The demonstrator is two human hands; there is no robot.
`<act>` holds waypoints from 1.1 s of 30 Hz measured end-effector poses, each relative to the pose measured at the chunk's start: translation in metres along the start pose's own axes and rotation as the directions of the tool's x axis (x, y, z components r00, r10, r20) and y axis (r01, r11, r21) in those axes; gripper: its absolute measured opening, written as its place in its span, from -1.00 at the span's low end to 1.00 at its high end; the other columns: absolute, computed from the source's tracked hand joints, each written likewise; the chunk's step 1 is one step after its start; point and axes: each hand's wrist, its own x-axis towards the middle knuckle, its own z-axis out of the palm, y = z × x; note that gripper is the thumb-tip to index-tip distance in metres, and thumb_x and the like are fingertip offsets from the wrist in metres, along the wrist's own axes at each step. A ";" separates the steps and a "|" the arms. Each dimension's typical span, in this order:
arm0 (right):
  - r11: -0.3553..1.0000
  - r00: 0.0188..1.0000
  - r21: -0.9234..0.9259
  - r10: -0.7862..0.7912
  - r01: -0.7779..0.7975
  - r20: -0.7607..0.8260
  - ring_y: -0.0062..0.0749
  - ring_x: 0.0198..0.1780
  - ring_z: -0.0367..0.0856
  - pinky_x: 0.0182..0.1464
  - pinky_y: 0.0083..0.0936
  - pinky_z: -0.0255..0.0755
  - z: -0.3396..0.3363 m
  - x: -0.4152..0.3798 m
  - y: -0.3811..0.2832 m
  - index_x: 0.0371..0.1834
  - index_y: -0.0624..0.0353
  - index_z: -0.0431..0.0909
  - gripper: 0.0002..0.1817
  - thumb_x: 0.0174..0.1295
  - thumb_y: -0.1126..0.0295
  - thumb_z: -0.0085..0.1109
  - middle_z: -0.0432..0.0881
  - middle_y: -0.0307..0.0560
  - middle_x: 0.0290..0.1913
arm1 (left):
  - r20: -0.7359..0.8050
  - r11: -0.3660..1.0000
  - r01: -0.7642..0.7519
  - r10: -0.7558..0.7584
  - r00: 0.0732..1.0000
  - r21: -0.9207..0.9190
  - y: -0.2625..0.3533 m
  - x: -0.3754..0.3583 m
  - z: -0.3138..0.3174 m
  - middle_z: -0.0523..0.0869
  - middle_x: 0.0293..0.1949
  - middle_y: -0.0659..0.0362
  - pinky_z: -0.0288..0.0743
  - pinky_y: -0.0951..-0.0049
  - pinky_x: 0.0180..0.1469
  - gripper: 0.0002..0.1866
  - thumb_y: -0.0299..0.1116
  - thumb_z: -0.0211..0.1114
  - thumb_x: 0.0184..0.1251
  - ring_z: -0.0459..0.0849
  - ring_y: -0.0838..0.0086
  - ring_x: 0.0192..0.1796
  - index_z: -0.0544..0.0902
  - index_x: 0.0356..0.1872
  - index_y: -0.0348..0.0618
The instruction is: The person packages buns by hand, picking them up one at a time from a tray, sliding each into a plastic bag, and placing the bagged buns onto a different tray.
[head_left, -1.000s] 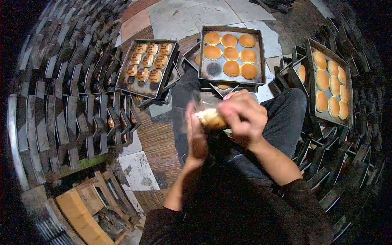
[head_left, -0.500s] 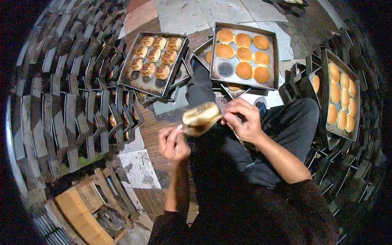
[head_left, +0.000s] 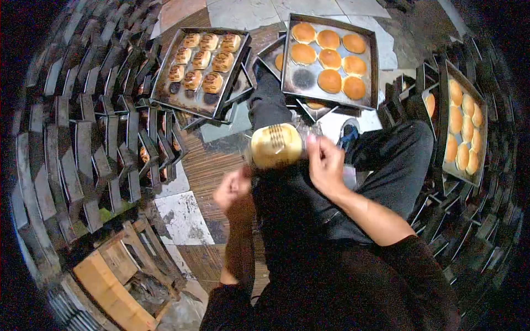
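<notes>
A pale, golden bun (head_left: 276,149) in a clear plastic bag with dark printing hangs above my lap, between both hands, blurred by motion. My left hand (head_left: 233,188), also smeared, pinches the bag's lower left corner. On the other side, my right hand (head_left: 327,163) has thumb and fingers closed on the bag's right corner. Beyond them, a metal tray (head_left: 367,105) holds several plain golden buns (head_left: 330,59), with one dark bare spot. Left of it, another tray (head_left: 190,107) carries several bagged buns (head_left: 201,59) with dark printing.
Stacked dark metal trays (head_left: 94,132) rise along the left side, with more on the right. A tilted tray (head_left: 466,175) of buns leans at the right. A wooden crate (head_left: 113,287) stands at lower left. My shoe (head_left: 349,132) rests on the tiled floor.
The bagged bun has turned so its printed top faces up more fully. My right hand has turned more upright, and the left has shifted slightly. The whole view has tilted a little.
</notes>
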 end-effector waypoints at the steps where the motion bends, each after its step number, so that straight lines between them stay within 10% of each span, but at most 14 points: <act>1: 0.991 0.989 -0.022 0.132 -0.130 0.073 -0.33 -0.63 0.28 -0.52 -0.33 0.16 -0.005 -0.019 0.012 -0.66 0.29 0.43 -0.62 0.32 0.36 0.14 0.32 -0.03 -0.69 | 0.098 0.990 -0.080 0.069 0.993 0.114 -0.003 -0.018 -0.011 0.73 -0.37 0.09 0.56 0.50 -0.16 -0.91 -0.50 0.32 0.30 0.68 0.51 -0.28 0.67 -0.32 -0.33; 4: 0.974 0.895 -0.116 0.224 -0.194 0.385 -0.32 -0.62 0.36 -0.51 -0.32 0.23 -0.024 -0.036 0.044 -0.68 0.29 0.41 -0.62 0.30 0.37 0.14 0.44 0.04 -0.64 | 0.167 0.902 -0.250 0.203 0.965 0.352 0.005 -0.041 -0.014 0.69 -0.43 0.15 0.53 0.53 -0.25 -0.90 -0.49 0.35 0.29 0.63 0.56 -0.36 0.67 -0.30 -0.35; 7: 0.965 0.979 -0.259 0.024 0.029 0.202 -0.17 -0.43 0.62 -0.36 -0.32 0.45 -0.059 0.000 -0.010 -0.47 0.23 0.63 -0.89 0.13 0.43 0.26 0.66 0.09 -0.39 | 0.045 0.995 -0.098 0.099 0.994 -0.016 0.017 -0.024 -0.021 0.62 -0.50 0.29 0.41 0.63 -0.38 -0.87 -0.43 0.37 0.30 0.51 0.67 -0.47 0.68 -0.30 -0.31; 10: 0.862 0.817 -0.013 -0.475 0.507 0.327 -0.18 -0.17 0.68 -0.05 -0.35 0.50 -0.050 0.032 -0.054 -0.06 0.21 0.66 -0.58 -0.06 0.43 0.45 0.70 0.09 -0.16 | 0.088 0.967 0.065 -0.089 0.992 0.246 0.078 0.024 0.008 0.55 -0.51 0.41 0.21 0.73 -0.44 -0.84 -0.36 0.35 0.35 0.36 0.82 -0.51 0.69 -0.30 -0.27; 13: 0.863 0.712 0.221 -0.501 0.454 0.491 -0.22 0.10 0.62 0.22 -0.34 0.41 -0.012 0.055 -0.028 0.23 0.23 0.46 -0.28 -0.08 0.39 0.51 0.63 0.06 0.11 | 0.165 0.989 0.123 -0.135 0.977 0.083 0.076 0.063 0.030 0.55 -0.51 0.42 0.13 0.72 -0.49 -0.85 -0.37 0.32 0.38 0.32 0.82 -0.54 0.68 -0.26 -0.27; 16: 0.987 0.818 0.128 -0.155 0.100 0.554 -0.50 0.10 0.55 0.22 -0.43 0.40 -0.008 0.092 -0.008 0.22 0.33 0.44 -0.34 0.07 0.31 0.47 0.65 -0.04 0.06 | 0.069 0.964 0.201 -0.191 0.979 -0.175 0.073 0.076 0.041 0.54 -0.49 0.39 0.18 0.69 -0.43 -0.84 -0.37 0.25 0.41 0.38 0.76 -0.48 0.62 -0.15 -0.26; 18: 0.893 0.900 0.311 0.190 -0.324 0.392 -0.33 -0.22 0.71 -0.16 -0.48 0.58 0.006 0.121 0.043 0.17 0.34 0.45 -0.29 0.08 0.07 0.46 0.70 0.08 -0.18 | 0.015 0.964 0.123 -0.123 0.992 -0.234 0.040 0.064 0.061 0.55 -0.48 0.33 0.35 0.58 -0.34 -0.84 -0.36 0.25 0.39 0.46 0.64 -0.44 0.61 -0.16 -0.24; 21: 0.677 0.791 0.415 0.564 -0.608 0.239 -0.32 -0.40 0.67 -0.36 -0.48 0.56 0.024 0.171 0.108 0.19 0.28 0.39 -0.27 0.12 -0.03 0.41 0.67 0.11 -0.25 | 0.566 0.967 0.221 -0.253 0.785 0.125 0.066 0.038 0.108 0.65 -0.16 -0.02 0.48 0.29 -0.01 -0.70 -0.26 0.28 0.30 0.64 0.23 -0.08 0.54 -0.06 -0.21; 23: 0.941 0.960 -0.200 0.249 -0.272 -0.132 0.13 0.06 0.60 0.09 -0.16 0.47 0.027 0.191 0.167 0.10 0.33 0.51 -0.29 0.25 -0.18 0.13 0.64 0.33 -0.05 | 0.712 0.867 -0.171 -0.256 0.654 0.468 0.038 0.010 0.151 0.61 -0.02 -0.16 0.45 0.11 0.08 -0.51 -0.15 0.37 0.16 0.60 0.06 0.07 0.51 0.01 -0.26; 24: 0.833 0.945 -0.448 0.306 -0.326 -0.119 0.26 0.11 0.56 0.14 -0.06 0.43 0.021 0.200 0.207 0.15 0.37 0.48 -0.26 0.31 -0.19 -0.04 0.58 0.47 0.02 | 0.698 0.765 -0.301 -0.256 0.668 0.569 0.016 -0.009 0.163 0.61 -0.03 -0.16 0.42 0.05 0.11 -0.42 -0.06 0.38 0.13 0.58 0.01 0.07 0.49 0.08 -0.22; 26: 0.710 0.903 -0.641 0.426 -0.291 0.062 0.19 -0.01 0.64 0.12 -0.05 0.45 -0.007 0.186 0.221 -0.17 0.37 0.64 -0.40 0.32 -0.06 -0.07 0.65 0.41 -0.14 | 0.647 0.642 -0.288 -0.435 0.627 0.711 -0.018 -0.030 0.174 0.64 -0.09 -0.14 0.41 0.02 0.15 -0.53 -0.15 0.37 0.12 0.58 -0.05 0.08 0.58 0.03 -0.16; 29: 0.737 0.698 -0.657 0.554 -0.158 0.453 -0.03 -0.20 0.73 0.00 -0.17 0.54 -0.048 0.134 0.172 -0.49 0.27 0.71 -0.58 0.27 0.14 0.06 0.71 0.25 -0.33 | 0.825 0.803 -0.364 -0.255 0.505 0.471 -0.037 -0.020 0.160 0.65 -0.12 -0.09 0.49 0.08 0.07 -0.75 -0.35 0.31 0.15 0.62 -0.05 -0.01 0.67 -0.14 -0.15; 31: 0.906 0.541 -0.349 0.423 -0.240 0.726 -0.42 -0.42 0.60 -0.20 -0.39 0.50 -0.088 0.081 0.118 -0.48 0.33 0.67 -0.65 0.26 0.22 0.19 0.70 0.03 -0.46 | 0.857 0.906 -0.333 -0.060 0.512 0.262 -0.022 -0.014 0.146 0.65 -0.27 -0.06 0.54 0.13 -0.06 -0.86 -0.47 0.24 0.16 0.66 0.04 -0.17 0.70 -0.27 -0.13; 33: 0.982 0.667 -0.174 0.176 -0.070 0.724 -0.41 -0.45 0.55 -0.24 -0.39 0.47 -0.120 0.033 0.070 -0.45 0.33 0.64 -0.82 0.20 0.42 0.22 0.65 -0.05 -0.51 | 0.873 0.945 -0.297 0.027 0.487 0.137 -0.042 -0.024 0.145 0.66 -0.34 -0.03 0.56 0.19 -0.15 -0.89 -0.43 0.26 0.18 0.67 0.09 -0.26 0.70 -0.30 -0.15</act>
